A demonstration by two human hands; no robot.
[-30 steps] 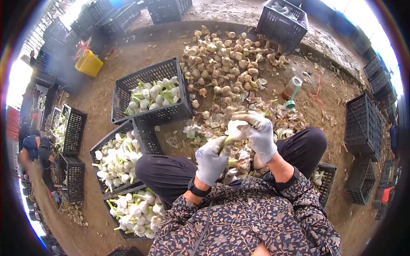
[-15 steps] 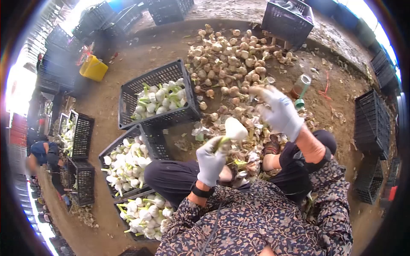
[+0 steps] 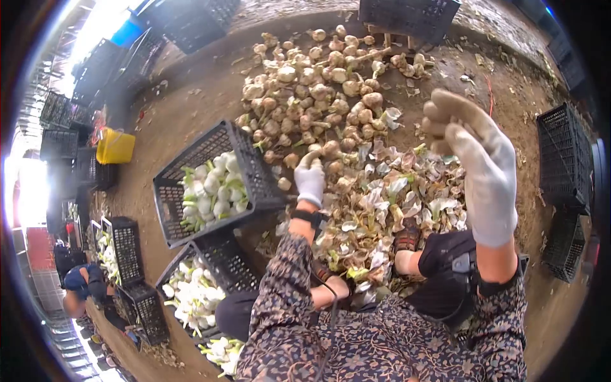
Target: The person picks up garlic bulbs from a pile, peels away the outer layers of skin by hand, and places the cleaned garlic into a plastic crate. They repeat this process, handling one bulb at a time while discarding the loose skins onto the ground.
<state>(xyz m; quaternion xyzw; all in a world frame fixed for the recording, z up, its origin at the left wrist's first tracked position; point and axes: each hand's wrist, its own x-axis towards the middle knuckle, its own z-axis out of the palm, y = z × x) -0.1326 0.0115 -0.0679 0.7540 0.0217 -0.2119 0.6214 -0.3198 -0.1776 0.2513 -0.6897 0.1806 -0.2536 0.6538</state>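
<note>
My left hand (image 3: 310,181), in a pale glove with soiled fingertips, is at the near edge of a heap of unpeeled garlic bulbs (image 3: 312,92). Its fingers are bunched together, and whatever they hold cannot be made out. My right hand (image 3: 484,169), gloved too, is raised at the right with curved, parted fingers and nothing visible in it. Loose garlic skins (image 3: 388,191) cover the ground between my hands. To the left, white peeled garlic (image 3: 216,191) lies in a black crate (image 3: 254,172). More white garlic (image 3: 194,296) fills a lower crate (image 3: 229,261).
A yellow container (image 3: 115,146) stands at the upper left. Black crates stand at the top (image 3: 410,19), the right (image 3: 563,156) and the left (image 3: 125,251). Another person (image 3: 92,283) bends beside the left crates. My feet (image 3: 407,239) rest among the skins.
The white bulb has left my left hand, which has moved forward to the heap. My right hand has moved right and looks larger. The view has shifted.
</note>
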